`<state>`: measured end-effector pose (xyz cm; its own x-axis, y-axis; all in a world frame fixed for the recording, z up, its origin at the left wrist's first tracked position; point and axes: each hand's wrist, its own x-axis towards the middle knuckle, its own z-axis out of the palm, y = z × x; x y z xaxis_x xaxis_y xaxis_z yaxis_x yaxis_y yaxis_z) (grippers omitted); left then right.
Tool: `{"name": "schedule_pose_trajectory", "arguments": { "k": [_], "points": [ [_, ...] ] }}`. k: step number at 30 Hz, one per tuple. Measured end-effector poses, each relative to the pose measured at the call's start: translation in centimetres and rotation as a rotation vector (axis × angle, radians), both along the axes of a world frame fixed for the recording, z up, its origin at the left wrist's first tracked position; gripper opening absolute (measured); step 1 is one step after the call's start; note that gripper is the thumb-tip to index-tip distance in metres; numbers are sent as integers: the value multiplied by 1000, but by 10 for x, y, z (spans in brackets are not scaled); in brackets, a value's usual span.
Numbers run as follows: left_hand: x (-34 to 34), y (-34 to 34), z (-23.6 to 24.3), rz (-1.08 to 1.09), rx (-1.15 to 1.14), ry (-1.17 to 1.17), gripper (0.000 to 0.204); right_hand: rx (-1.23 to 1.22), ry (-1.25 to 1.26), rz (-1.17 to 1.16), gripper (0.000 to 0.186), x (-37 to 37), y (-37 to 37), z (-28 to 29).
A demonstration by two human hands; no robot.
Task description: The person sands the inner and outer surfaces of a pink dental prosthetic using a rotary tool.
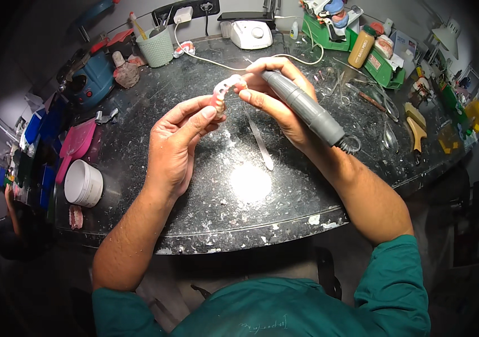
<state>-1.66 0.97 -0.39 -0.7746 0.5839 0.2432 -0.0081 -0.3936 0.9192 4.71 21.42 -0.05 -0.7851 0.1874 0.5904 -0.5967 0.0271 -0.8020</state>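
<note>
Above the bench I hold a pink denture (227,85), an arch with teeth along it and a few dark spots on its pale inner side. My left hand (179,129) pinches its left end between thumb and fingers. My right hand (285,115) has a thick grey handpiece (305,108) lodged across it, with a coiled cord at the rear; the working tip is hidden. The thumb and fingertips of that hand also touch the denture's right end. On the bench below, between my hands, lies a flat metal spatula (260,140).
A white tub (84,184), a pink dustpan (77,140) and another denture (75,217) are at left. Behind stand a brush cup (156,48) and a white control box (251,35). Scattered tools, a bottle (362,47), green bins (384,72) and a brush (417,133) occupy the right.
</note>
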Motion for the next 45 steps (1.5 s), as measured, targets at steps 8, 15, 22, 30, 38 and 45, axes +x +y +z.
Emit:
{"name": "schedule_pose_trajectory", "arguments": {
  "k": [8,15,22,30,38,45],
  "points": [
    [-6,-3,-7,-20,-29,-19,23,118,233,-151,38,1,-11,0],
    [-1,2,-2,137,-33,226,32,381,260,-256,44,6,-7,3],
    [-8,4,-9,84,-6,159,31,268,309,-34,44,7,-10,6],
    [-5,2,-7,66,-53,236,31,208,298,-23,47,9,-16,5],
    [2,2,1,44,-103,274,37,479,376,-172,34,19,-14,17],
    [-4,3,-6,138,-2,271,33,82,205,-25,34,16,-37,0]
  ]
}}
